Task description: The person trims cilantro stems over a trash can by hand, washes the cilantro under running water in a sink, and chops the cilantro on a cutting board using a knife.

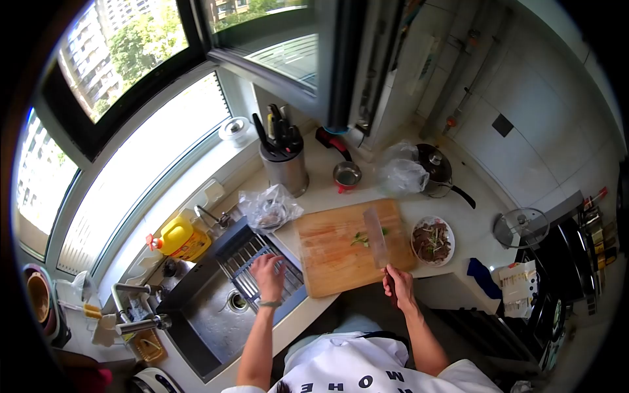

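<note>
My right hand (398, 288) is wrapped around the dark handle of a cleaver (377, 239). Its broad blade points away from me over the wooden cutting board (327, 252). Beside the blade lie a few pieces of chopped green vegetable (360, 240), partly hidden by it. Left of the board, my left hand (268, 275) hovers over the drying rack (239, 262) in the sink, its fingers loosely bent and apart, with nothing visible in them. A white plate (451, 247) of sliced meat with shredded toppings stands just right of the board.
The sink (203, 327) with its faucet (141, 322) is on the left, by a yellow jug (180, 239). Behind the board are a plastic bag (270, 208), a knife block (285, 170) and a small pot (346, 175). A lidded pan (436, 167) and glass lid (521, 227) are right.
</note>
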Demonstrator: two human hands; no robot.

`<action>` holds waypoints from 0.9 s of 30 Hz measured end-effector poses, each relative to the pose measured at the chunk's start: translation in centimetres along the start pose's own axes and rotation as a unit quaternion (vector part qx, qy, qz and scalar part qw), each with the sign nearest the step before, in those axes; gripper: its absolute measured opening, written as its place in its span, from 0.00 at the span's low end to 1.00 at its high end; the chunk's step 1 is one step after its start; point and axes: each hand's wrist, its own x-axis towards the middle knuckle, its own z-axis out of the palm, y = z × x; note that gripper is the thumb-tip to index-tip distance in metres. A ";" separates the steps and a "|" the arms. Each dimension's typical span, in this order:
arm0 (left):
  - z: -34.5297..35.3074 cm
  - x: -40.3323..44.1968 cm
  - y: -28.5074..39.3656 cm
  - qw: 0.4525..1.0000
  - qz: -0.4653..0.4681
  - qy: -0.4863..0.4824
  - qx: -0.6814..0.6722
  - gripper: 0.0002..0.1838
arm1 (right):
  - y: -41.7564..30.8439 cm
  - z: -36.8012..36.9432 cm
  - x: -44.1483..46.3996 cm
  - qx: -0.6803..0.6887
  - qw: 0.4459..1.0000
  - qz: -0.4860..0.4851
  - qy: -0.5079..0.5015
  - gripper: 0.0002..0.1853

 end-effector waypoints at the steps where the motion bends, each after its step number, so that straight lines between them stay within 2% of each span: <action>1: 1.9 1.0 2.9 0.999 0.004 -0.026 -0.040 0.12 | -0.2 -0.7 0.4 0.003 1.000 -0.001 0.001 0.17; 2: 5.3 1.4 3.8 0.995 0.026 -0.049 -0.085 0.11 | -0.3 -1.4 0.8 0.006 1.000 0.001 0.002 0.17; 4: 10.8 1.6 7.2 0.981 0.012 -0.102 -0.165 0.11 | -0.6 -2.6 1.4 0.003 1.000 0.012 -0.009 0.17; 5: 13.7 1.5 7.6 0.981 0.014 -0.105 -0.165 0.11 | -0.7 -3.0 1.6 0.005 1.000 0.012 -0.006 0.17; 6: 16.4 1.4 8.0 0.977 0.060 -0.134 -0.154 0.11 | -0.8 -3.3 1.6 0.005 1.000 0.019 -0.011 0.18; 7: 17.5 1.6 9.2 0.971 0.105 -0.162 -0.142 0.11 | -1.1 -3.4 1.6 0.005 1.000 0.025 -0.016 0.18; 8: 18.3 1.4 10.1 0.970 0.108 -0.164 -0.144 0.11 | -1.4 -3.5 1.4 -0.003 0.999 0.030 -0.016 0.18; 10: 18.0 1.3 12.4 0.973 0.013 -0.185 -0.137 0.10 | -1.8 -3.6 1.2 -0.003 0.999 0.033 -0.015 0.18; 11: 18.3 1.3 12.6 0.972 0.013 -0.187 -0.139 0.10 | -1.8 -3.6 1.1 -0.005 0.999 0.037 -0.018 0.18; 14: 18.9 0.9 11.2 0.976 0.031 -0.191 -0.100 0.09 | -1.0 -3.8 1.2 -0.005 0.999 0.041 -0.029 0.18; 16: 18.9 0.5 9.9 0.976 0.090 -0.199 -0.013 0.09 | -0.3 -3.4 1.2 -0.005 0.998 0.048 -0.036 0.18; 20: 17.2 -1.2 6.6 0.972 0.117 -0.203 0.002 0.11 | 1.1 -2.8 0.6 -0.054 0.995 0.059 -0.065 0.18; 22: 13.6 -1.5 6.6 0.965 0.004 -0.259 -0.040 0.10 | 1.5 -2.6 0.1 -0.072 0.992 0.066 -0.085 0.19; 25: 11.0 -2.8 4.8 0.968 -0.035 -0.230 -0.096 0.11 | 1.8 -2.1 -0.3 -0.131 0.982 0.078 -0.110 0.19; 27: 9.8 -3.4 4.3 0.970 -0.055 -0.200 -0.125 0.10 | 2.2 -1.9 -0.6 -0.211 0.968 0.049 -0.129 0.20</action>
